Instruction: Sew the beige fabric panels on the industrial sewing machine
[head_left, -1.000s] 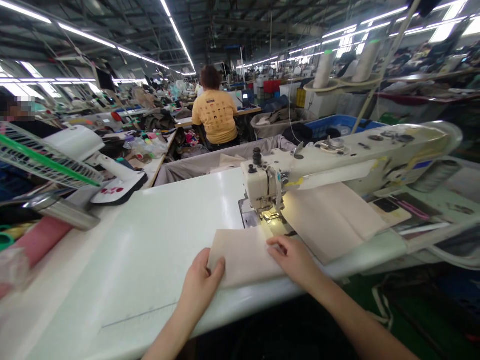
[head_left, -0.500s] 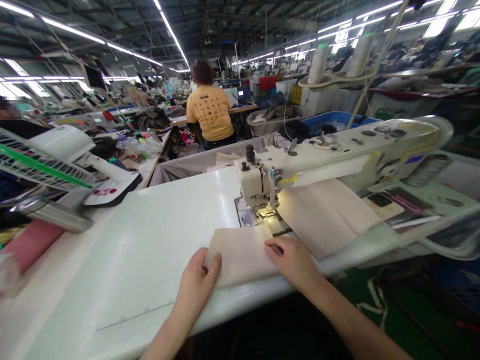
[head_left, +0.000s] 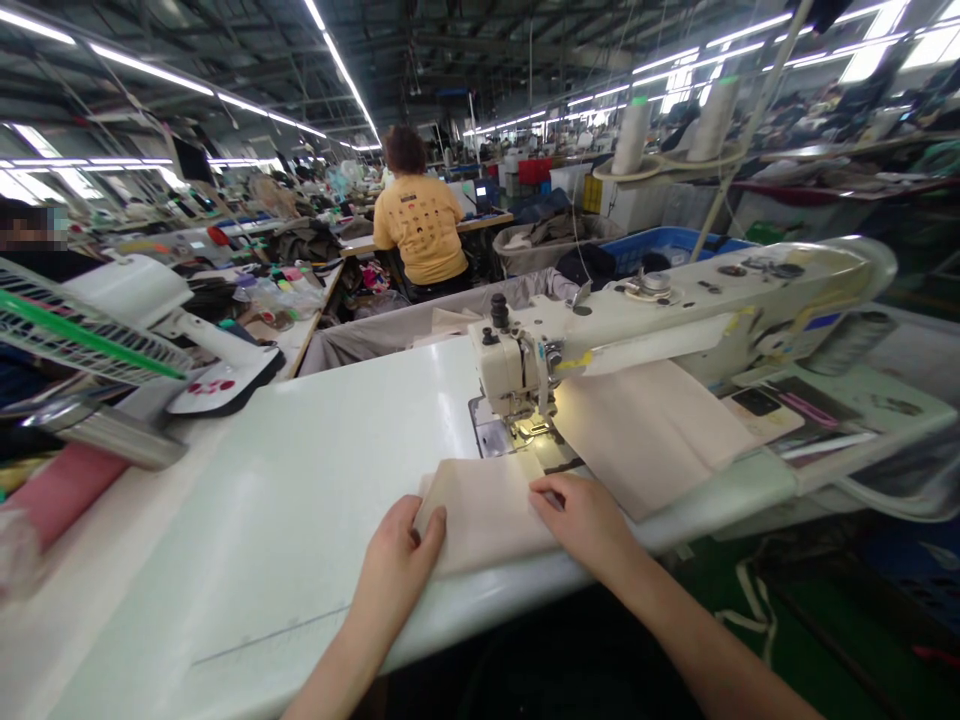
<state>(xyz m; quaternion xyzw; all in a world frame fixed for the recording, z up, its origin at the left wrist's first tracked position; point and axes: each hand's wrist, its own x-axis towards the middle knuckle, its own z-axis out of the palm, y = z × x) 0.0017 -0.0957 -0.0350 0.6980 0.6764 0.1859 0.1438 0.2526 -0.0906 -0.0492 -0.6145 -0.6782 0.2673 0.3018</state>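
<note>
A pale beige fabric piece [head_left: 487, 510] lies at the front edge of the sewing machine table, its far edge just short of the lit needle area [head_left: 532, 430]. My left hand [head_left: 405, 545] grips its left edge between thumb and fingers. At the fabric's right edge, my right hand [head_left: 577, 515] pinches it near the top corner, fingertips pressed together. The white sewing machine [head_left: 517, 370] stands behind the fabric. A larger beige panel [head_left: 652, 430] lies under the machine arm, to the right of my right hand.
On the left are a white fan [head_left: 225, 375], a metal flask [head_left: 112, 430] and a pink roll [head_left: 64, 490]. A phone [head_left: 756, 402] and pink scissors [head_left: 810, 405] lie at the right. A person in a yellow shirt [head_left: 424, 230] sits beyond a fabric-lined bin.
The fabric's upper left corner has shifted slightly right, and a layer beneath now shows at its left edge. My left hand has moved a little right; my right hand is nearly unchanged.
</note>
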